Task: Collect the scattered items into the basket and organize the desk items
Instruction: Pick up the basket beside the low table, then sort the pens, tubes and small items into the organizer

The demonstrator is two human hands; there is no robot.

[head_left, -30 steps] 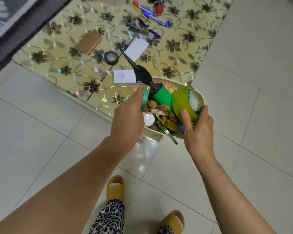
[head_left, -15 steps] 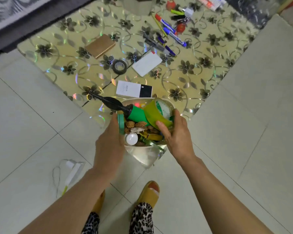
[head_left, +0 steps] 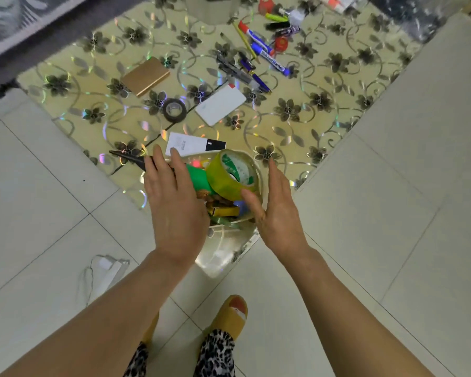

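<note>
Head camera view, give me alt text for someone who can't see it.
Two open hands, left hand and right hand, flank a clear basket at a floral table's corner. It holds a yellow tape roll and small items; pens, black tape and cards lie behind.

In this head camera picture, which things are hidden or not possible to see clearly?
- Basket, head view: the left hand covers its left side and part of its contents.
- Small items under the yellow tape roll: hidden by the roll and the right hand.
- Print on the white box: too small to read.
- Grey container at the top: cut off by the picture edge.
</note>
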